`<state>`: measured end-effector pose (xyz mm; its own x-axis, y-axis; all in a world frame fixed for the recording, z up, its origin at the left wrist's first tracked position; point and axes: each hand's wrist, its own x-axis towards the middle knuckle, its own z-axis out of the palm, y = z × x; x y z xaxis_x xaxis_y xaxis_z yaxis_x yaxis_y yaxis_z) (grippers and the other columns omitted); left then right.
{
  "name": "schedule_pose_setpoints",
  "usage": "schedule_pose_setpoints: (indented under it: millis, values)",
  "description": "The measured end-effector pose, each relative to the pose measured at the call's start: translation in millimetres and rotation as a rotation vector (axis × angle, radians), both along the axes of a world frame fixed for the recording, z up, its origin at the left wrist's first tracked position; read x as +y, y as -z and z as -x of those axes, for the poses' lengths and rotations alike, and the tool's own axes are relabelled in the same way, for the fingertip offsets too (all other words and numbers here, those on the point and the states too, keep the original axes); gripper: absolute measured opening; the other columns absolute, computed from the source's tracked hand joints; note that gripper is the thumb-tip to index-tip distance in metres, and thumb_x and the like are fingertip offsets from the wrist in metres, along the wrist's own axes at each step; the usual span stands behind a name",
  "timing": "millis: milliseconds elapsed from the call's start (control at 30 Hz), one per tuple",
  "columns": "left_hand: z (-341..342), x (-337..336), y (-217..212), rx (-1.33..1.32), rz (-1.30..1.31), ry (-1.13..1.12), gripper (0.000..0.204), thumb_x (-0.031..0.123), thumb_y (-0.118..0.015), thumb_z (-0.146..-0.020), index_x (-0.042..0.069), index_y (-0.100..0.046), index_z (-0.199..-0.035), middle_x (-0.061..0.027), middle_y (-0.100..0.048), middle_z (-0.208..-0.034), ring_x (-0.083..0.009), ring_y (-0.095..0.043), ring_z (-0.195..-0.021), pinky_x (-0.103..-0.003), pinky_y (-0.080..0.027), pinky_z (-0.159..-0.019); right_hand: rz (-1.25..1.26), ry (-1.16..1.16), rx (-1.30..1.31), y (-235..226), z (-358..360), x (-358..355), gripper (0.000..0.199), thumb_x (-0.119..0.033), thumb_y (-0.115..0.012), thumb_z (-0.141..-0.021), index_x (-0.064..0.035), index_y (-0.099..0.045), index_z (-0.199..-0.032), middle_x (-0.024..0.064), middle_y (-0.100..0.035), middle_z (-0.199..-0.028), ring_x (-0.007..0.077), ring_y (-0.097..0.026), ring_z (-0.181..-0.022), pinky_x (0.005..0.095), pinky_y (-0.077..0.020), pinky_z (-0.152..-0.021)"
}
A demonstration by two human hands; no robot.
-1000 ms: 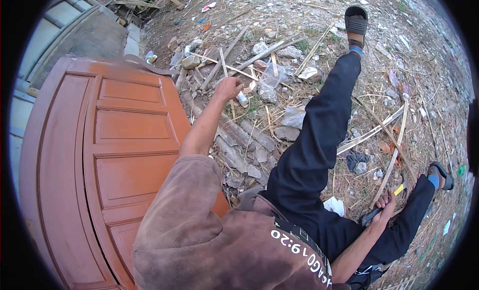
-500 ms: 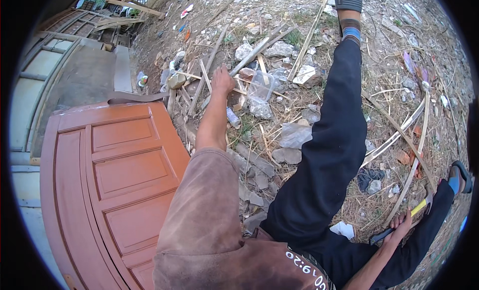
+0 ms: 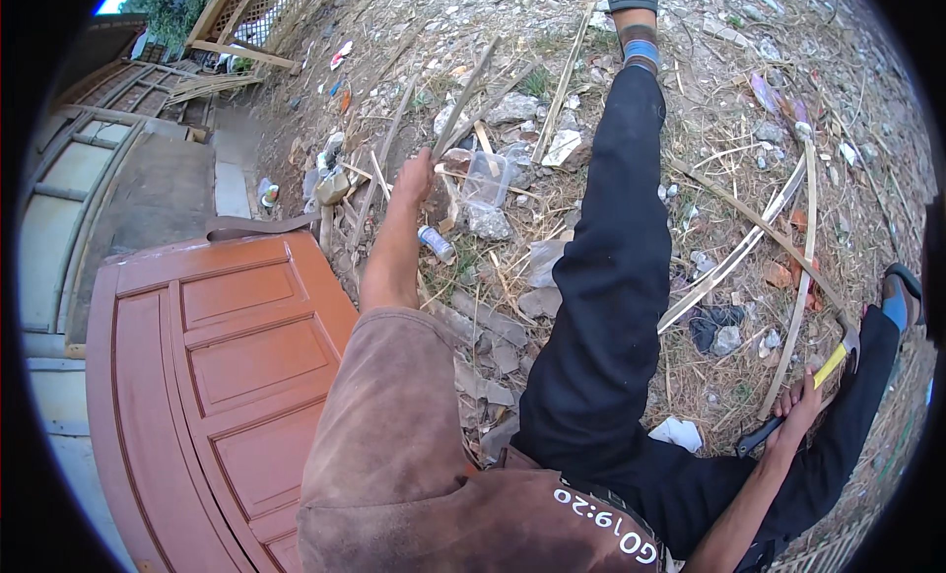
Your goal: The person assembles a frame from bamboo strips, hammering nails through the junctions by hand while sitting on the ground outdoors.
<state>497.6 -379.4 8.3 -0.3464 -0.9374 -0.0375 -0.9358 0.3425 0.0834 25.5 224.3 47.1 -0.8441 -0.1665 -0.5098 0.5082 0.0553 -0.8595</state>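
Note:
Stretched out ahead, my left hand (image 3: pixel 418 175) is closed round the near end of a thin wooden strip (image 3: pixel 465 95), which slants up and away over the rubble. Low on the right, my right hand (image 3: pixel 796 407) grips a hammer (image 3: pixel 830 364) by its handle, yellow toward the head and dark at the grip end. The metal hammer head lies close to my lower leg. Just beyond my left hand is a clear plastic container (image 3: pixel 486 181), and a small white bottle (image 3: pixel 435 243) lies nearer to me.
A reddish-brown panelled door (image 3: pixel 258 354) lies at left, with a brown strap-like strip (image 3: pixel 258 230) at its far edge. Several loose wooden slats (image 3: pixel 810 268) are scattered on the right. Broken stones (image 3: pixel 512 108) and dry grass cover the ground. Framed panels (image 3: pixel 83 203) stand far left.
My left hand has raised the wooden strip, whose far end now points more steeply away. The view has shifted a little. My right hand still holds the hammer.

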Motion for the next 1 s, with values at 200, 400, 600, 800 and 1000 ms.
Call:
schedule_pose_setpoints:
  millis: [200, 400, 600, 800, 1000]
  values:
    - [72, -14, -76, 0.653, 0.097, -0.001, 0.022, 0.026, -0.04, -0.107, 0.006, -0.048, -0.113, -0.0108, -0.06, -0.077, -0.0293, -0.061, -0.064, -0.04, -0.05, -0.055, -0.042, 0.039, 0.096, -17, 18, -1, 0.017, -0.023, -0.056, -0.1, -0.01, -0.056, -0.111, -0.0062, -0.032, -0.06, 0.0033, -0.031, -0.04, 0.0212, -0.0277, -0.034]
    - [186, 13, -205, 0.851, -0.157, 0.145, 0.025, 0.029, -0.036, -0.109, 0.007, -0.049, -0.111, 0.0026, -0.051, -0.075, -0.0054, -0.047, -0.056, -0.022, -0.042, -0.044, 0.012, -0.033, 0.176, -49, 37, -28, 0.017, -0.021, -0.056, -0.1, -0.0088, -0.056, -0.112, -0.0066, -0.033, -0.061, 0.0026, -0.031, -0.042, 0.0204, -0.0282, -0.037]
    - [338, 99, -247, 0.728, -0.463, 0.433, 0.026, 0.035, -0.045, -0.107, 0.01, -0.053, -0.107, 0.0042, -0.051, -0.073, -0.003, -0.045, -0.056, -0.019, -0.039, -0.046, 0.01, -0.026, 0.25, -76, 67, -10, 0.019, -0.02, -0.056, -0.1, -0.0071, -0.056, -0.114, -0.0069, -0.034, -0.062, 0.0017, -0.031, -0.042, 0.02, -0.0297, -0.037]
    - [371, 217, -157, 0.22, -0.705, 0.571, 0.04, 0.044, -0.067, -0.094, 0.006, -0.059, -0.103, 0.0017, -0.054, -0.071, -0.0104, -0.049, -0.058, -0.028, -0.039, -0.054, -0.036, -0.084, 0.171, -59, 61, 11, 0.009, -0.018, -0.054, -0.101, -0.0085, -0.052, -0.102, -0.0061, -0.039, -0.062, 0.0022, -0.037, -0.045, 0.0204, -0.0326, -0.04]
    - [381, 287, -64, 0.117, -0.703, 0.822, 0.046, 0.044, -0.068, -0.092, 0.0, -0.057, -0.103, -0.0217, -0.062, -0.071, -0.0349, -0.062, -0.063, -0.046, -0.045, -0.063, -0.17, -0.03, 0.105, -33, 43, 42, 0.012, -0.022, -0.054, -0.102, -0.01, -0.051, -0.102, -0.0068, -0.039, -0.062, 0.0019, -0.036, -0.043, 0.0202, -0.0314, -0.039]
